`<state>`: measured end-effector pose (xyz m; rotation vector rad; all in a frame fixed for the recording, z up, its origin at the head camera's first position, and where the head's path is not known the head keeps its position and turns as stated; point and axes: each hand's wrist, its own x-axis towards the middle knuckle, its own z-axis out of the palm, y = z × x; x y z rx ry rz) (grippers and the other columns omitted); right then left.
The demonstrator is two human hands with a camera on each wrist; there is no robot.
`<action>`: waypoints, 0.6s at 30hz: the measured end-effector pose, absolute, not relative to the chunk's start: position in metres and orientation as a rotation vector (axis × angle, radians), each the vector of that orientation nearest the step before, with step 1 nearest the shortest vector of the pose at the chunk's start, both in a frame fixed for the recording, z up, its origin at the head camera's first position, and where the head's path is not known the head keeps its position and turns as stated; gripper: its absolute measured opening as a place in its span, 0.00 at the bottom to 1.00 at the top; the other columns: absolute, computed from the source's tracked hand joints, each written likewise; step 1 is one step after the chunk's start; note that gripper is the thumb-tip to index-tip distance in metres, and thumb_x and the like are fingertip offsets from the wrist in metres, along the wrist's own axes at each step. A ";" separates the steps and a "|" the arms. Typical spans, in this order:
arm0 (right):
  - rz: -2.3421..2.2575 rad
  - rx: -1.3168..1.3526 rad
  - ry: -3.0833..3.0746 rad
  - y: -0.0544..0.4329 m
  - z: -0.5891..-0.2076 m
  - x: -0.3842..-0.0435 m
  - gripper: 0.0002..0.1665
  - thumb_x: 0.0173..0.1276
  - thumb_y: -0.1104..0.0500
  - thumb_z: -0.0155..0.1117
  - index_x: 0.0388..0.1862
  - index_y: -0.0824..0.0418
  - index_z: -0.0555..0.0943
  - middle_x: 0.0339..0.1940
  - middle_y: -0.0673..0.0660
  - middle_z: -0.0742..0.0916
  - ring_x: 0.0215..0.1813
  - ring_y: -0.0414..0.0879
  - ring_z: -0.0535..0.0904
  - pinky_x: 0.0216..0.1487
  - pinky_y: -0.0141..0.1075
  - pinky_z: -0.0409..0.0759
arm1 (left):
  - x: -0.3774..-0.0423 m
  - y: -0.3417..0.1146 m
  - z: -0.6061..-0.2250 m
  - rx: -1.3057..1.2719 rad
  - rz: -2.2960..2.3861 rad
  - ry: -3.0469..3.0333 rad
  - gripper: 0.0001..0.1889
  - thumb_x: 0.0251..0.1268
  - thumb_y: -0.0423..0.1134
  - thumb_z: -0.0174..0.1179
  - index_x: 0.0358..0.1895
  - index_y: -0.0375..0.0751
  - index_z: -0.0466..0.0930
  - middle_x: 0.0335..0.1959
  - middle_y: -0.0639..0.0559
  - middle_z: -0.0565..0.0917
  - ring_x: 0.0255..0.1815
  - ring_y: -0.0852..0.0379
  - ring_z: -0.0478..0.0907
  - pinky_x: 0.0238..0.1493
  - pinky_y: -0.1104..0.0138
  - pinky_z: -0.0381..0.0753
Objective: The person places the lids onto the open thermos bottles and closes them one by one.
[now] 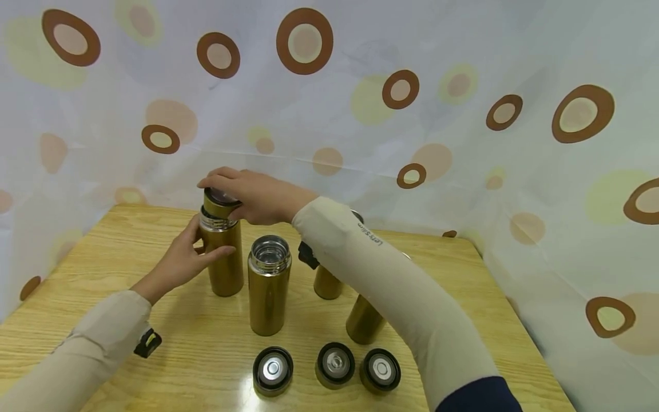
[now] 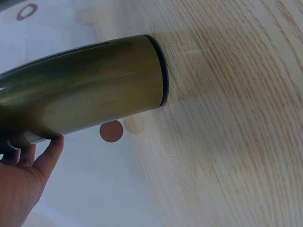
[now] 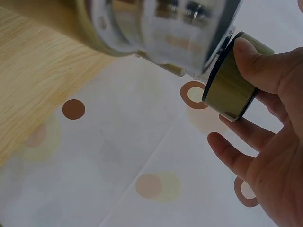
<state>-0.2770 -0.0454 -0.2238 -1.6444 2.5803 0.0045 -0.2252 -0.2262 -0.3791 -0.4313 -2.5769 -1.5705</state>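
At the back left of the table stands a gold thermos bottle [image 1: 226, 274], its steel threaded neck partly showing. My left hand [image 1: 177, 260] holds its side, thumb across the front; in the left wrist view the fingers lie along the bottle [image 2: 94, 90]. My right hand [image 1: 265, 197] grips a gold cap [image 1: 217, 208] from above, tilted right at the bottle's mouth. In the right wrist view, thumb and fingers pinch that cap [image 3: 231, 85] by its sides. An uncapped gold bottle [image 1: 268, 300] stands just right of the held one.
Two more gold bottles, one farther back [image 1: 328, 284] and one nearer [image 1: 364, 321], stand partly hidden beneath the right sleeve [image 1: 396, 280]. Three upturned caps, left [image 1: 273, 369], middle [image 1: 334, 365] and right [image 1: 380, 371], lie along the front. A patterned cloth [image 1: 360, 34] hangs behind the wooden table [image 1: 458, 274].
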 end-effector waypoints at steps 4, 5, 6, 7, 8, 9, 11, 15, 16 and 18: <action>0.036 -1.645 2.589 -0.048 -0.225 -0.276 0.38 0.70 0.57 0.60 0.75 0.51 0.56 0.74 0.48 0.63 0.68 0.40 0.67 0.66 0.27 0.64 | -0.225 -0.226 -0.379 -0.437 -1.578 -2.570 0.41 0.66 0.45 0.62 0.73 0.40 0.45 0.67 0.37 0.63 0.68 0.35 0.60 0.62 0.37 0.62; 0.049 -1.642 2.593 -0.048 -0.225 -0.276 0.38 0.70 0.57 0.60 0.75 0.51 0.56 0.74 0.48 0.63 0.68 0.41 0.67 0.66 0.27 0.65 | -0.224 -0.226 -0.379 -0.439 -1.579 -2.570 0.41 0.66 0.45 0.62 0.73 0.40 0.45 0.67 0.37 0.63 0.68 0.35 0.60 0.62 0.37 0.63; 0.063 -1.634 2.599 -0.048 -0.225 -0.276 0.39 0.70 0.56 0.60 0.75 0.50 0.56 0.74 0.48 0.63 0.68 0.41 0.67 0.66 0.28 0.65 | -0.224 -0.226 -0.379 -0.439 -1.576 -2.571 0.41 0.66 0.46 0.62 0.73 0.40 0.46 0.67 0.37 0.63 0.68 0.35 0.60 0.62 0.37 0.63; 0.074 -1.629 2.602 -0.049 -0.225 -0.275 0.39 0.70 0.56 0.60 0.76 0.50 0.56 0.74 0.47 0.62 0.67 0.41 0.67 0.66 0.28 0.65 | -0.224 -0.226 -0.379 -0.438 -1.576 -2.571 0.41 0.66 0.46 0.62 0.73 0.40 0.46 0.67 0.37 0.63 0.68 0.35 0.61 0.62 0.37 0.63; 0.083 -1.624 2.607 -0.049 -0.225 -0.275 0.39 0.70 0.56 0.60 0.76 0.50 0.56 0.74 0.47 0.62 0.67 0.41 0.68 0.66 0.28 0.65 | -0.224 -0.227 -0.379 -0.435 -1.576 -2.572 0.41 0.66 0.46 0.62 0.73 0.40 0.46 0.67 0.37 0.63 0.68 0.35 0.61 0.62 0.37 0.63; 0.087 -1.620 2.608 -0.050 -0.224 -0.275 0.39 0.70 0.55 0.60 0.76 0.50 0.55 0.75 0.47 0.62 0.67 0.41 0.68 0.66 0.29 0.66 | -0.223 -0.227 -0.379 -0.431 -1.577 -2.571 0.41 0.66 0.46 0.62 0.73 0.40 0.46 0.67 0.37 0.63 0.68 0.35 0.61 0.62 0.37 0.63; 0.088 -1.612 2.609 -0.051 -0.224 -0.275 0.39 0.71 0.55 0.59 0.76 0.49 0.55 0.75 0.47 0.62 0.67 0.41 0.68 0.66 0.29 0.66 | -0.223 -0.227 -0.379 -0.424 -1.572 -2.572 0.41 0.66 0.46 0.62 0.73 0.40 0.46 0.67 0.37 0.63 0.68 0.35 0.61 0.62 0.37 0.63; 0.103 -1.601 2.612 -0.053 -0.224 -0.275 0.39 0.71 0.55 0.59 0.76 0.48 0.54 0.75 0.47 0.61 0.68 0.41 0.67 0.66 0.29 0.66 | -0.223 -0.227 -0.378 -0.423 -1.568 -2.567 0.42 0.65 0.46 0.62 0.73 0.40 0.46 0.66 0.37 0.63 0.68 0.35 0.61 0.62 0.37 0.63; 0.109 -1.597 2.613 -0.053 -0.224 -0.274 0.39 0.71 0.54 0.58 0.76 0.48 0.54 0.75 0.47 0.61 0.68 0.41 0.67 0.66 0.30 0.66 | -0.223 -0.228 -0.379 -0.424 -1.566 -2.568 0.42 0.65 0.46 0.62 0.73 0.41 0.46 0.66 0.37 0.64 0.68 0.35 0.61 0.62 0.37 0.63; 0.118 -1.588 2.612 -0.054 -0.224 -0.273 0.39 0.71 0.54 0.58 0.77 0.48 0.54 0.75 0.47 0.61 0.68 0.42 0.67 0.66 0.30 0.66 | -0.224 -0.228 -0.380 -0.428 -1.566 -2.567 0.42 0.65 0.46 0.62 0.73 0.41 0.46 0.66 0.37 0.64 0.68 0.35 0.62 0.62 0.37 0.63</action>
